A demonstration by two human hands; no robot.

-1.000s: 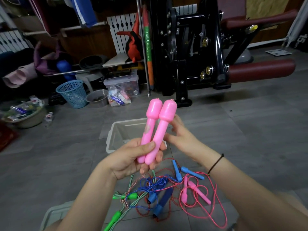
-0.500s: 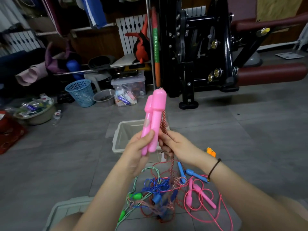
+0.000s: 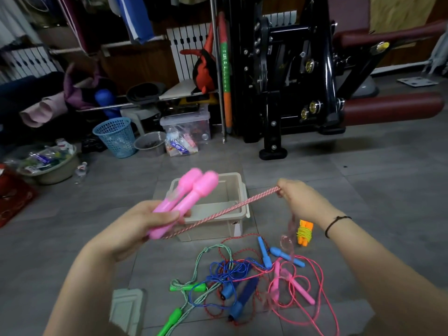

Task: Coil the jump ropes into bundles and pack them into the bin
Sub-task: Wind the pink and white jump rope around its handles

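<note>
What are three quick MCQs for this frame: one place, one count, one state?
1. Where is the orange-and-yellow bundle relative to the bin? A inside it; B on its rim; C on the floor beside it.
2. How many pink handles does the left hand grip? A one; B two; C three.
3. How does the rope run to the right hand? A straight and taut; B slack; C coiled.
1 C: it lies on tiles outside the bin wall. 2 B: two pink heads show side by side. 3 A: one straight line between the hands.
</note>
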